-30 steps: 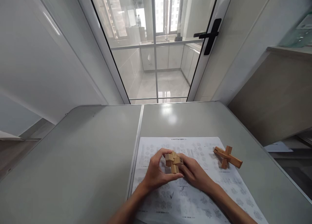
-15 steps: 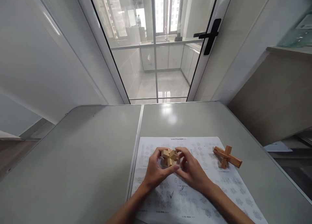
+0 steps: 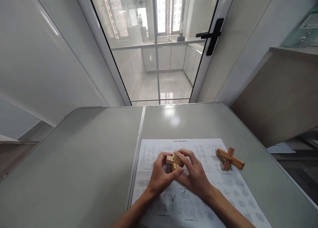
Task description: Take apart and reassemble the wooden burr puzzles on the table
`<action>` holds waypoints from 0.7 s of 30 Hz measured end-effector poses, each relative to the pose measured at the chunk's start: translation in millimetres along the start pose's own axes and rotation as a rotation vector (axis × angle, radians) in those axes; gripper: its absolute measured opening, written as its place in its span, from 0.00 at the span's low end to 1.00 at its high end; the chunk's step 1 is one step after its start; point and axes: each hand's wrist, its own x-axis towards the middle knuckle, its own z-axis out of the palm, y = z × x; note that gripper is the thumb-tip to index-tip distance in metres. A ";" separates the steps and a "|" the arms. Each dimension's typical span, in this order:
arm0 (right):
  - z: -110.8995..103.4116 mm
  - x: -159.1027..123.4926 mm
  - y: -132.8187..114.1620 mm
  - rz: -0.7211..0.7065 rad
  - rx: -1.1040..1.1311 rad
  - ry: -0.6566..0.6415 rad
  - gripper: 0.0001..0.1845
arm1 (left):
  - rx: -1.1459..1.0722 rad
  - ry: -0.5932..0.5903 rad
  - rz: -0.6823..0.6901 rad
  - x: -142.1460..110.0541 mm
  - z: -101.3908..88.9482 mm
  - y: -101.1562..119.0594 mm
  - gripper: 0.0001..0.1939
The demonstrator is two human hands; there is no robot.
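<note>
A light wooden interlocking puzzle (image 3: 175, 161), built of short square blocks, is held between my hands above a printed sheet (image 3: 154, 152). My left hand (image 3: 161, 175) grips it from the left, thumb along its near side. From the right, my right hand (image 3: 193, 170) closes its fingers over the puzzle's top and right end, covering part of it. Off to the right, a darker wooden puzzle of crossed bars (image 3: 230, 158) rests on the sheet's right edge, touched by neither hand.
The grey folding table (image 3: 99, 155) has a metal seam (image 3: 139, 132) running just left of the sheet. Beyond its far edge stands a glass door (image 3: 159, 56) with a black handle (image 3: 214, 36). A shelf (image 3: 278, 99) carrying a bluish clear container (image 3: 303, 32) is at the right.
The puzzle has turned and shifted slightly left. My right hand came partly off it, fingers curled beside it, then closed over its top right side. My left hand kept its hold.
</note>
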 end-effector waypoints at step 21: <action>-1.2 -4.3 0.9 0.079 0.123 -0.040 0.09 | -0.109 -0.151 -0.082 2.9 -11.0 14.0 0.34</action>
